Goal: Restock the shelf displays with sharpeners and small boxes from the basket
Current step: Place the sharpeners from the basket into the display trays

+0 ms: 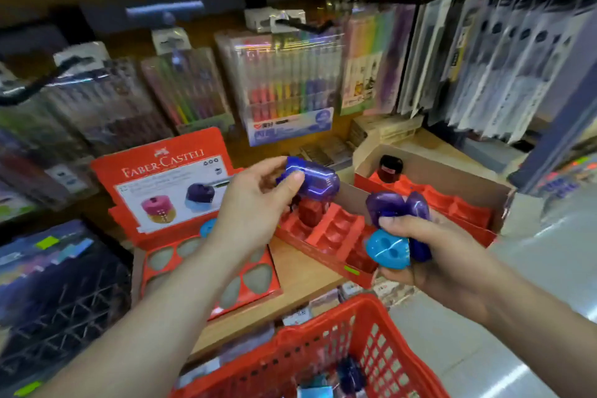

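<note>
My left hand [255, 203] pinches a purple sharpener [315, 179] above a red slotted display tray [326, 236] on the wooden shelf. My right hand [429, 252] grips a cluster of sharpeners [399, 223], purple ones on top and a light blue one below. A red sharpener [310, 212] stands in the tray under my left hand. A dark red sharpener [389, 168] sits in a second red tray inside a cardboard box [452, 203] at the right. A red Faber-Castell display [181, 203] with open slots stands at the left. The red basket [323, 352] is below, holding more sharpeners.
Packs of coloured pens [284, 84] hang on hooks behind the shelf. More hanging packs [500, 58] crowd the upper right. A dark rack [58, 294] sits at the lower left. Grey floor shows at the right.
</note>
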Action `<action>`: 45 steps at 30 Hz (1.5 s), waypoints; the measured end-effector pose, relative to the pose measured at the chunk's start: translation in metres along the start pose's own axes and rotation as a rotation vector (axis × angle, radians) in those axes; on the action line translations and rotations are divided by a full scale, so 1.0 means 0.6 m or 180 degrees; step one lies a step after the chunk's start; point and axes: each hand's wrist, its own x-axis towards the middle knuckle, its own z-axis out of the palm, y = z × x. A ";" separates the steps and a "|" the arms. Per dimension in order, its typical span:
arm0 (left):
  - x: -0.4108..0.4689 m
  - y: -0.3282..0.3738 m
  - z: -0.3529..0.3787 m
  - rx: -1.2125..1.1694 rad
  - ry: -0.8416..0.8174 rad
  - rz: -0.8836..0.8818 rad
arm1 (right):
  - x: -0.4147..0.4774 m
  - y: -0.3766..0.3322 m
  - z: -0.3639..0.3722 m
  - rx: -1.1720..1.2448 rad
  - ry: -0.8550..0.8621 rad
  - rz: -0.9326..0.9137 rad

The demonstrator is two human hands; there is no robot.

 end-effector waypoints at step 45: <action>-0.073 0.042 0.208 -0.0582 -0.1535 -0.0517 | -0.032 0.068 -0.092 0.1856 -0.0679 -0.0085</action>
